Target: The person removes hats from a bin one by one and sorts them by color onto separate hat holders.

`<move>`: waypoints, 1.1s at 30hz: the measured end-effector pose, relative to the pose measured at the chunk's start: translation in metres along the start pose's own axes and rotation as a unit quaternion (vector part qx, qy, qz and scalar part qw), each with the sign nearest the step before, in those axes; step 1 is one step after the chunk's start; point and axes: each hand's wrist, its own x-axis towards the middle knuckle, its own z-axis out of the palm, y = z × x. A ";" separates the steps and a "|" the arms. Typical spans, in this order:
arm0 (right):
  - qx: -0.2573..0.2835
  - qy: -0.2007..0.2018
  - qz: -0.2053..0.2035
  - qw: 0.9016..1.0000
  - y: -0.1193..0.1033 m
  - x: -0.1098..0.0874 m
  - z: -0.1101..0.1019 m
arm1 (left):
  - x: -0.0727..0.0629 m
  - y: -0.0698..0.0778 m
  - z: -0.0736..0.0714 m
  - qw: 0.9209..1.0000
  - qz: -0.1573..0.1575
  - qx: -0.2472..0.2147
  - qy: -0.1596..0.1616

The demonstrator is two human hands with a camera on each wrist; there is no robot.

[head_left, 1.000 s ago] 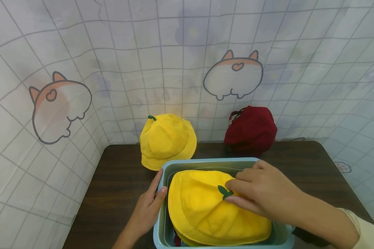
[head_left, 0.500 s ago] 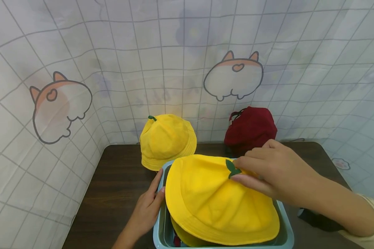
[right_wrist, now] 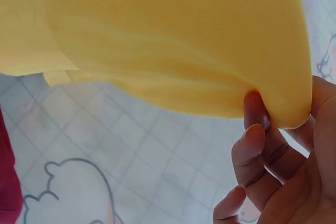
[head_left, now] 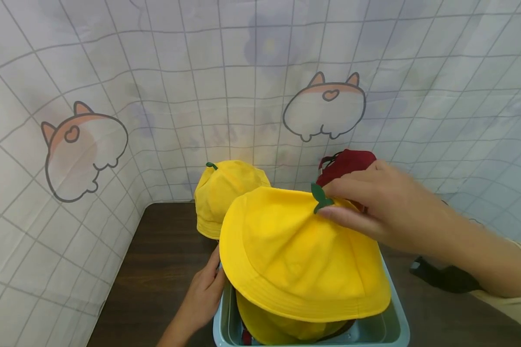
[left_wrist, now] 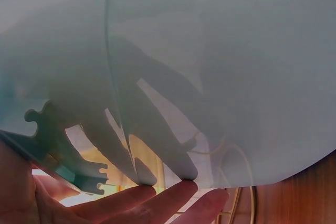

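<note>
My right hand (head_left: 382,207) pinches a yellow bucket hat (head_left: 299,255) at its crown, beside the green leaf tab (head_left: 319,198). In the right wrist view, thumb and fingers (right_wrist: 257,114) nip the yellow cloth. The hat hangs brim down above a light blue basin (head_left: 401,320). Below it in the basin lies another yellow hat (head_left: 262,323), mostly covered, with a bit of dark red cloth (head_left: 246,336) at its left. My left hand (head_left: 199,291) holds the basin's left rim; its fingers (left_wrist: 157,203) lie along the outer wall in the left wrist view.
A yellow bucket hat (head_left: 221,197) stands at the back of the dark wooden table (head_left: 165,250). Behind my right hand is a dark red hat (head_left: 347,164), partly hidden. A white gridded curtain (head_left: 243,96) encloses the back and sides. A black device (head_left: 445,277) sits under my right wrist.
My right hand has lifted the yellow bucket hat up from inside the basin, uncovering the yellow hat beneath. It now partly blocks the hats behind. My left hand stays at the basin's rim.
</note>
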 end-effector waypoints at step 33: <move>-0.032 0.016 0.126 0.991 0.043 0.169 0.024 | -0.003 0.003 -0.003 1.000 -0.023 -0.006 -0.015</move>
